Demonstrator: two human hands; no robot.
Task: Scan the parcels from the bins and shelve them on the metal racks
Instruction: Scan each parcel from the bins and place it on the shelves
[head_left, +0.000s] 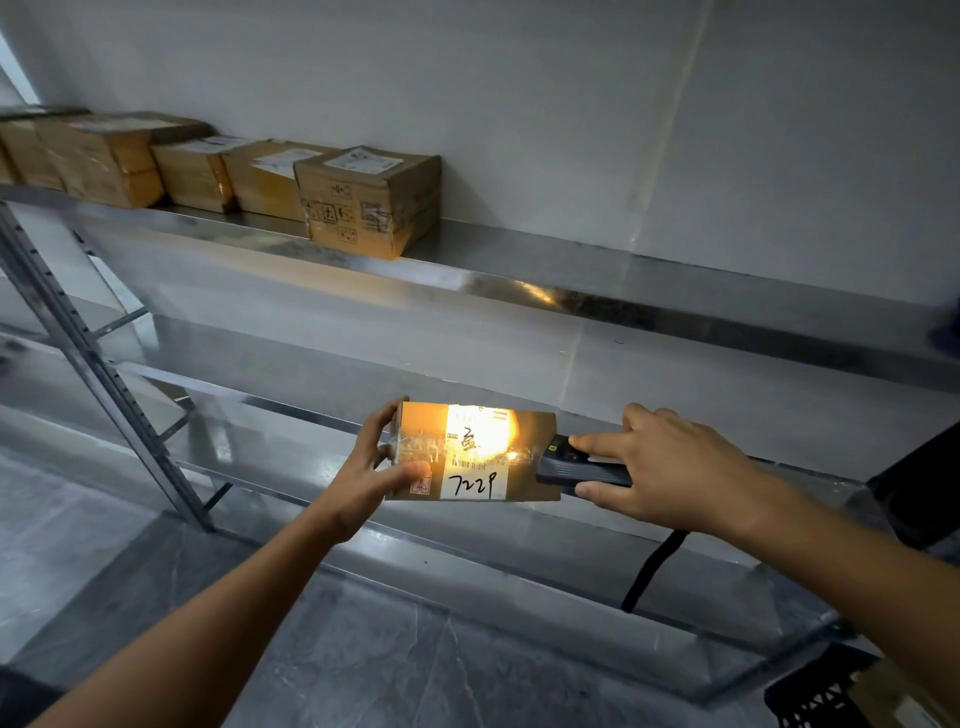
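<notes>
Steel racking against a white wall, parcel (467, 452) under the scan light.

Left hand (371, 467) holds the small cardboard parcel in the air before the middle shelf, fingers (415, 473) clamped round its left end. Right hand (670, 467) clasps a black handheld scanner (576, 465) at the parcel's right edge, index finger on top. Likely risks: glare bleaching the label (475, 486) could spoil the read, and the one-ended grip could let the parcel tip. Upper shelf (571, 291) carries a row of boxes (363, 202); grey floor (363, 649) below.
</notes>
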